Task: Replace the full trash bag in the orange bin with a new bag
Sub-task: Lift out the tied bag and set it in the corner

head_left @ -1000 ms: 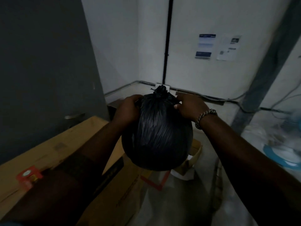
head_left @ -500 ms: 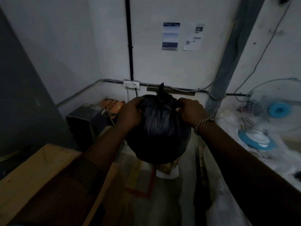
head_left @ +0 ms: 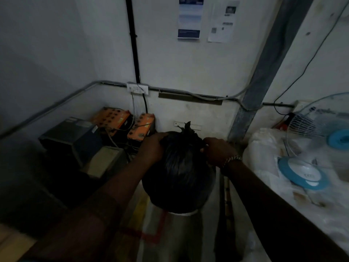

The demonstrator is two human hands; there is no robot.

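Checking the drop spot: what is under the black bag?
Below the black bag, a white edge shows, and floor with red tape; the bag covers the rest.

The black trash bag (head_left: 179,176) is hiding most of a pale object (head_left: 184,214), perhaps a container, beneath it, while the fan (head_left: 309,125) is running off the right edge and the wall notices (head_left: 188,17) are blurring.

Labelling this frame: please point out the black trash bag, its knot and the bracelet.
black trash bag (head_left: 179,173): head view, middle of its front.
knot (head_left: 187,127): head view, tied tuft on top.
bracelet (head_left: 233,160): head view, beads at the right wrist.
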